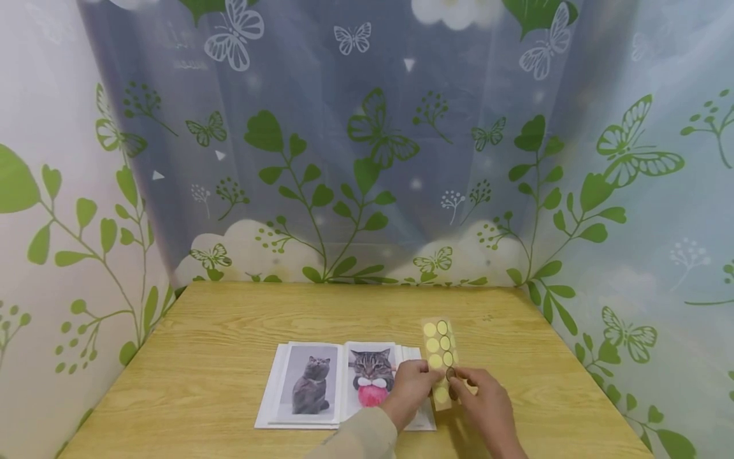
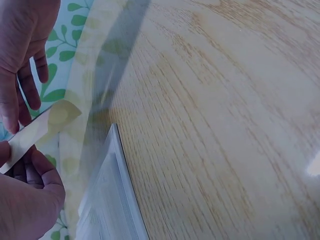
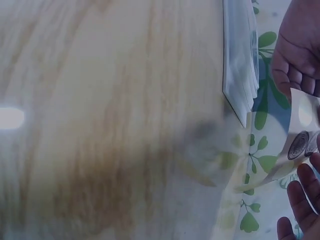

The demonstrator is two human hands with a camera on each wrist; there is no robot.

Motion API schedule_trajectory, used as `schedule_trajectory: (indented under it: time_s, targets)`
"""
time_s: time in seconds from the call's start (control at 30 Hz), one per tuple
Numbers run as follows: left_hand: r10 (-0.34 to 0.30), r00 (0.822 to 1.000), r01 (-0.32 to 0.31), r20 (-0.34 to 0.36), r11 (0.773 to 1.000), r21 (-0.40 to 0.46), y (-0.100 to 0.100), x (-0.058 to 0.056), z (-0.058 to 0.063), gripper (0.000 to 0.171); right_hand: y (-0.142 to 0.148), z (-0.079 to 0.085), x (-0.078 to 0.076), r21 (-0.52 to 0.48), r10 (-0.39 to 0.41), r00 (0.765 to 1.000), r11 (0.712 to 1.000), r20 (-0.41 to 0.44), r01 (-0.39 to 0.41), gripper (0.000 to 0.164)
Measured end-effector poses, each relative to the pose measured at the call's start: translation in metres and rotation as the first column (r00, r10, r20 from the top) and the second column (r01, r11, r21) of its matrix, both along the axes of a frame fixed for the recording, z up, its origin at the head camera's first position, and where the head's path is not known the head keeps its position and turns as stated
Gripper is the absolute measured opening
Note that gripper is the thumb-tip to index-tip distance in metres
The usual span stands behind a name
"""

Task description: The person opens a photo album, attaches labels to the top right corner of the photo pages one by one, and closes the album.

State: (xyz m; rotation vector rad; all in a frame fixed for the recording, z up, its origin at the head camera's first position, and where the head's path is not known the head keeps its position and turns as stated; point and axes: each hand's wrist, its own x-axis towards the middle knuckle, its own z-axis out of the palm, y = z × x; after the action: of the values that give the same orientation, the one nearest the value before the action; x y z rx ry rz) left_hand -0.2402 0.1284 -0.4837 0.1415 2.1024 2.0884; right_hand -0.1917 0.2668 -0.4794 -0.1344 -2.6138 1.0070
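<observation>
A narrow tan sheet of round yellow stickers (image 1: 436, 345) is held up over the table, beside an open photo album (image 1: 271, 398). My left hand (image 1: 410, 390) grips the sheet's left edge between thumb and fingers. At the opposite edge, my right hand (image 1: 489, 405) pinches at a dark-rimmed round sticker (image 1: 450, 373) with thumb and forefinger. In the right wrist view, dark ringed circles (image 3: 298, 145) show on the curved sheet. The album's left page has a grey cat photo (image 1: 310, 386); its right page, a tabby with a pink ball (image 1: 373, 396), is partly covered by my left hand.
The album and the sheet are on and over a light wooden table (image 1: 229, 312). A patterned curtain (image 1: 367, 210) with leaves and butterflies encloses the back and both sides.
</observation>
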Motion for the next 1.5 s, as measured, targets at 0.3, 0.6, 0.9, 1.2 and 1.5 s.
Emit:
schedule_trajectory:
  time_s: [0.3,0.6,0.9,1.2,1.5]
  targets:
    - [-0.030,0.999,0.029,0.025,0.999,0.030,0.000,0.001,0.000,0.013,-0.005,-0.002,0.000,-0.019,-0.010,1.000,1.000,0.012,0.011,0.027]
    - [-0.037,0.999,0.036,0.018,0.998,0.043,-0.001,0.002,0.000,0.015,-0.007,0.000,-0.001,0.006,-0.032,0.998,0.999,0.048,0.032,0.032]
    - [-0.047,0.999,0.045,0.028,0.997,0.060,0.001,0.002,0.000,0.017,-0.010,0.002,-0.001,-0.003,-0.045,0.997,0.999,0.060,0.046,0.028]
    - [-0.053,0.998,0.051,0.028,0.995,0.082,0.001,0.002,-0.001,0.016,-0.012,0.000,0.000,-0.010,-0.066,0.998,0.998,0.004,0.066,0.019]
    - [-0.061,0.998,0.061,0.011,0.997,0.055,0.000,0.003,0.000,0.015,-0.013,0.003,0.000,-0.062,-0.057,0.997,0.996,0.056,0.061,0.022]
